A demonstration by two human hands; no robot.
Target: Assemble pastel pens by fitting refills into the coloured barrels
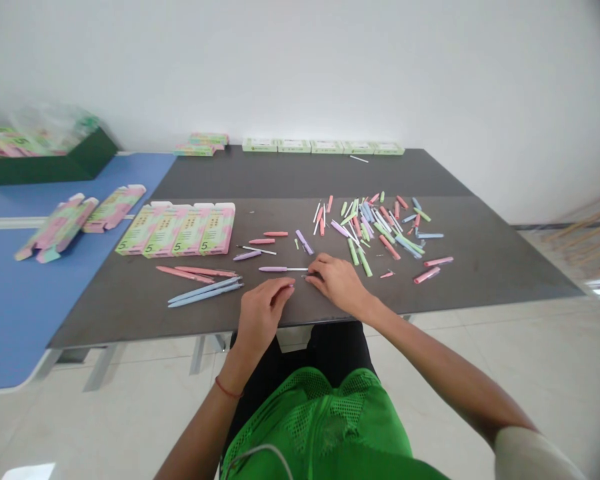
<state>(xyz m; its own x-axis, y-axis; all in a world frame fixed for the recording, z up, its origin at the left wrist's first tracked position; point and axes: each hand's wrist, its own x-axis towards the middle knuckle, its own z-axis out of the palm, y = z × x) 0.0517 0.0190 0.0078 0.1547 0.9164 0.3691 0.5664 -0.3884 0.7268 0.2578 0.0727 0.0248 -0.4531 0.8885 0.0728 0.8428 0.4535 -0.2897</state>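
Note:
My left hand (263,308) is closed in a pinch near the table's front edge, with a tiny purple pen part (293,285) showing at the fingertips. My right hand (336,281) has its thumb and fingers bent together by the end of a white refill (297,269); what they grip is too small to make out. That refill sticks out of a purple pen barrel (273,269) lying on the table. Just beyond lie another purple barrel (304,241), a purple front piece (247,255), a loose refill (260,250) and pink pieces (263,241).
A pile of coloured pen parts (375,223) spreads to the right. Pink pens (197,273) and blue pens (205,291) lie left, below several upright-printed cartons (217,230). Green-white boxes (310,146) line the back. Flattened cartons (63,227) and a dark green bin (93,150) are on the blue table.

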